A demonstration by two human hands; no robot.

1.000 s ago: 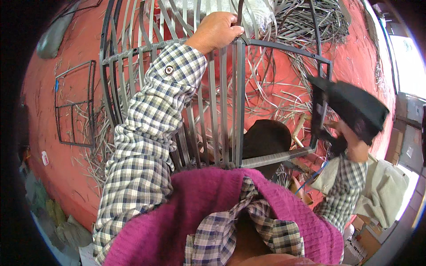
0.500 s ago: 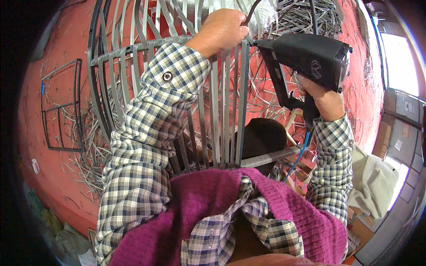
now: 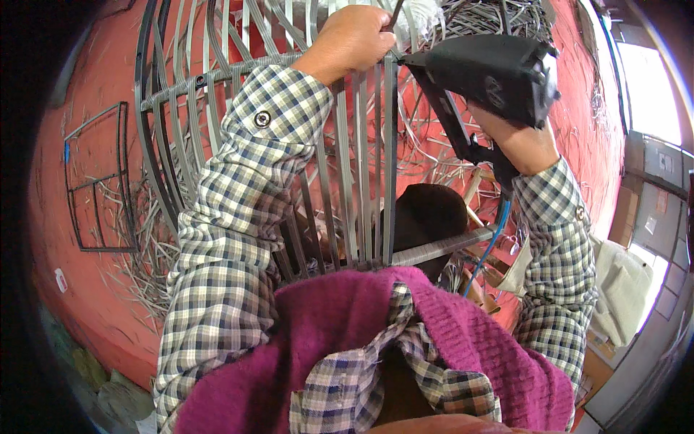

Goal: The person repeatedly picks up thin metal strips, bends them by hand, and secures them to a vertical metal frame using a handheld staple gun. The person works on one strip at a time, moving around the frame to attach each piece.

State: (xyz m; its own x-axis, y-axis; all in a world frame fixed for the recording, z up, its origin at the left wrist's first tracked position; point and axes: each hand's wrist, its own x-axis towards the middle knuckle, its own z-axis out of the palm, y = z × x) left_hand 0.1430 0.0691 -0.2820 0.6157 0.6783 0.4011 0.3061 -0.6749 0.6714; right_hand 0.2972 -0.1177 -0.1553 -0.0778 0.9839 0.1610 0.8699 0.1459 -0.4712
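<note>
A frame with grey plastic strips (image 3: 345,166) running lengthwise across it stands in front of me. My left hand (image 3: 354,40) is closed at its wrapped crossbar (image 3: 238,69), pinching a dark strip (image 3: 396,13) that runs up past the fingers. My right hand (image 3: 517,141) is wrapped round the handle of a black staple gun (image 3: 488,76), whose body hides some of the fingers. The gun's narrow nose meets the frame's corner beside my left hand; whether it presses on the strip I cannot tell. From the grip's lower end hangs a blue air hose (image 3: 491,242).
Grey strip offcuts (image 3: 148,271) litter the red floor (image 3: 94,289), with a tangled heap (image 3: 491,25) at the far side. On the left lies a bare dark metal frame (image 3: 124,181). A pale cloth (image 3: 620,289) hangs at the right, near grey cabinets (image 3: 661,195).
The staple gun's back end has tipped down a little, and my right forearm has swung outward to the right. My left hand keeps its place on the frame; the whole view has shifted slightly.
</note>
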